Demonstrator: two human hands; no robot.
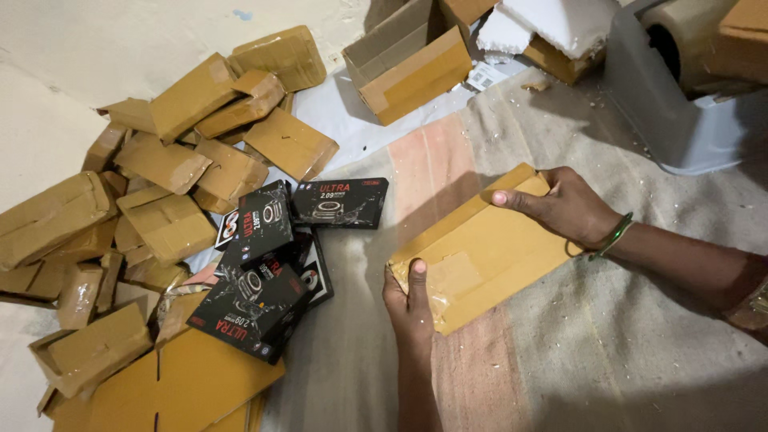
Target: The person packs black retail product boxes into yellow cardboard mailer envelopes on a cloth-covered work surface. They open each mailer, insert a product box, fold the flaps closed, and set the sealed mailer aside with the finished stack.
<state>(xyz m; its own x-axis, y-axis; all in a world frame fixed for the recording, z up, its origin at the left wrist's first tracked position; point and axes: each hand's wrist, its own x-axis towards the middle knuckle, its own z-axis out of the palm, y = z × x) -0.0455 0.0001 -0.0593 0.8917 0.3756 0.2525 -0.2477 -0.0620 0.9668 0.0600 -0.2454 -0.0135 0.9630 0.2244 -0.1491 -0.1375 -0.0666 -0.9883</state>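
My left hand had its fingers grasping the near corner of a flat, tape-sealed brown cardboard parcel, thumb pressed on the taped top face. My right hand, a green bangle at its wrist, gripped the far corner with its fingers over the edge. I held the parcel tilted above the striped beige floor cloth. To the left lay black printed retail boxes, beside a heap of sealed brown cardboard packets. A grey plastic bin stood beyond.
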